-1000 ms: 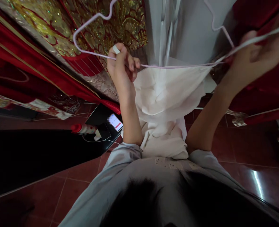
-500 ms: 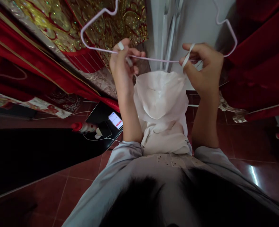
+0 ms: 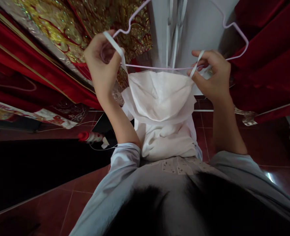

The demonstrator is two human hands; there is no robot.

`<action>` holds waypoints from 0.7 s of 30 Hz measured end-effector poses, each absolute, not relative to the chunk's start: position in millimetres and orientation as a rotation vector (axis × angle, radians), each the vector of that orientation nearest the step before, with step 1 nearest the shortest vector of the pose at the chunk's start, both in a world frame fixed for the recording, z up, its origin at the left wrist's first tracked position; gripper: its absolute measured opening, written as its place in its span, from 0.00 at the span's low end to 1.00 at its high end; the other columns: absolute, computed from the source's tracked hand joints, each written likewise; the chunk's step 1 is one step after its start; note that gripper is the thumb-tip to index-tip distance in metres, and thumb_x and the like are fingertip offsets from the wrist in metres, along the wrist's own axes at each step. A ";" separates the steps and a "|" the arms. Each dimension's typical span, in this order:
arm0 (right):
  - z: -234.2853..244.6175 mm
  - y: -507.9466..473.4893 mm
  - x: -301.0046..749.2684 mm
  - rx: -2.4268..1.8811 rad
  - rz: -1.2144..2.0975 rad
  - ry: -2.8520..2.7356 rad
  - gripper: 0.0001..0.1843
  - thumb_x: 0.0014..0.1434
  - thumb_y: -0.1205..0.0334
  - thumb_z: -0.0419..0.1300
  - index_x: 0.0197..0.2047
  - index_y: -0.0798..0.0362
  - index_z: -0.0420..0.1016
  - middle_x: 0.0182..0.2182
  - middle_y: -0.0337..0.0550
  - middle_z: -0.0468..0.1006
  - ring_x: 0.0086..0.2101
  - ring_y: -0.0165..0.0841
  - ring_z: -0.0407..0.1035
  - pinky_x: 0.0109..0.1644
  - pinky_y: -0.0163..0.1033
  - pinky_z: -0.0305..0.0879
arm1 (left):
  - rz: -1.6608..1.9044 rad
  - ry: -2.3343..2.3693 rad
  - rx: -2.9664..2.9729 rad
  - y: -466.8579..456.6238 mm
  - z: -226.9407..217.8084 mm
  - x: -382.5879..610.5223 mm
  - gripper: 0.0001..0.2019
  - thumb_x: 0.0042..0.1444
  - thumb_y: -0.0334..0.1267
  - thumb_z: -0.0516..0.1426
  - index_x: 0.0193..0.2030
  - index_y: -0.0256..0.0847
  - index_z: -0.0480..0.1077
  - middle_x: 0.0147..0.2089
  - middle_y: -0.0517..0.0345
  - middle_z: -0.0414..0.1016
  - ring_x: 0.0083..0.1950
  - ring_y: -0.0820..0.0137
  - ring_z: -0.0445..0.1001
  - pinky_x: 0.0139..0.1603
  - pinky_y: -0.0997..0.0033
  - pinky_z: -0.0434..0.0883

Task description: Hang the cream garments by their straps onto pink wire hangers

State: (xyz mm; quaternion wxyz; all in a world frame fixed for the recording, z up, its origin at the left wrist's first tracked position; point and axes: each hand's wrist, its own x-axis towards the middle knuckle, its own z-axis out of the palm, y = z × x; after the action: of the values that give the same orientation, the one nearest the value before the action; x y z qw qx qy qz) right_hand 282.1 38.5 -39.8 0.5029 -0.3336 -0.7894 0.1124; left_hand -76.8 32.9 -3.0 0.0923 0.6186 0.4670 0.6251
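A thin pale-pink clothes hanger (image 3: 157, 68) is held up in front of me. A white garment (image 3: 162, 95) hangs just below its bottom bar, with its lower part bunched near my body. My left hand (image 3: 98, 70) is curled around the hanger's left end, with a white strap (image 3: 114, 42) stretched over thumb and forefinger. On the other side, my right hand (image 3: 216, 72) grips the bar near the right end. A second white strap (image 3: 196, 64) is taut between its thumb and forefinger. The hanger's hook is out of view.
Gold-sequined red garments (image 3: 125, 16) hang on the left, dark red cloth (image 3: 270, 49) on the right. A pale panel with metal rails (image 3: 176, 36) stands ahead. On the black tabletop (image 3: 36, 167) are a red-capped bottle (image 3: 88, 136) and a white charger (image 3: 105, 143). Red tiles cover the floor.
My left hand has moved outward to the hanger's left end, spreading its strap and pulling the garment's top edge wider. My right hand stays nearly in place. My left arm now hides the phone.
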 end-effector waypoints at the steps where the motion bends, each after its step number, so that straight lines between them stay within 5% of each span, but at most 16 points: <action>1: -40.3 39.3 282.5 -0.798 0.255 -1.912 0.20 0.66 0.51 0.71 0.60 0.35 0.78 0.44 0.43 0.83 0.46 0.44 0.76 0.53 0.56 0.76 | 1.834 1.379 1.937 36.3 5.0 -72.2 0.23 0.55 0.06 0.64 0.45 0.38 0.75 0.39 0.64 0.77 0.39 0.74 0.76 0.40 0.75 0.73; 6: -40.0 40.2 286.8 -0.811 0.191 -1.989 0.23 0.66 0.49 0.69 0.63 0.35 0.77 0.44 0.43 0.82 0.45 0.44 0.75 0.52 0.55 0.76 | 1.645 1.476 2.351 44.6 32.6 -52.4 0.18 0.56 0.17 0.65 0.30 0.43 0.65 0.28 0.66 0.61 0.28 0.72 0.57 0.30 0.67 0.52; 9: -38.4 37.3 289.4 -0.777 0.165 -1.997 0.24 0.65 0.51 0.68 0.63 0.37 0.77 0.45 0.43 0.83 0.45 0.44 0.76 0.54 0.55 0.76 | 1.509 1.516 2.362 43.0 31.8 -52.8 0.16 0.55 0.16 0.60 0.30 0.43 0.67 0.28 0.64 0.61 0.29 0.69 0.58 0.32 0.65 0.53; 12: -36.2 36.6 291.3 -0.760 0.164 -2.005 0.19 0.64 0.54 0.69 0.58 0.41 0.79 0.47 0.45 0.84 0.44 0.44 0.77 0.53 0.55 0.76 | 1.529 1.496 2.282 41.3 23.0 -54.4 0.10 0.66 0.27 0.60 0.34 0.45 0.70 0.29 0.63 0.66 0.30 0.67 0.63 0.35 0.64 0.57; 18: -21.7 43.4 302.0 -0.794 0.234 -2.033 0.19 0.61 0.53 0.70 0.55 0.41 0.81 0.43 0.43 0.83 0.41 0.42 0.76 0.52 0.54 0.77 | 1.435 1.816 2.258 45.3 24.3 -42.9 0.28 0.72 0.27 0.64 0.23 0.41 0.54 0.24 0.65 0.51 0.29 0.72 0.52 0.34 0.63 0.48; 21: -12.0 47.1 315.4 -0.803 0.265 -2.005 0.25 0.59 0.50 0.74 0.59 0.39 0.80 0.46 0.44 0.84 0.46 0.43 0.77 0.56 0.57 0.78 | 1.384 1.809 2.256 45.1 34.3 -41.5 0.28 0.69 0.30 0.69 0.22 0.40 0.59 0.22 0.66 0.50 0.27 0.71 0.50 0.33 0.63 0.47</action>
State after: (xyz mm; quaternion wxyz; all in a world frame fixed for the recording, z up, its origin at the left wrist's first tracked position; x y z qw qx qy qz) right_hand 315.4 47.1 -12.0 0.4643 -0.3268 -0.8161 0.1077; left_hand -41.5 45.1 34.3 -0.0322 0.7033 0.5640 0.4315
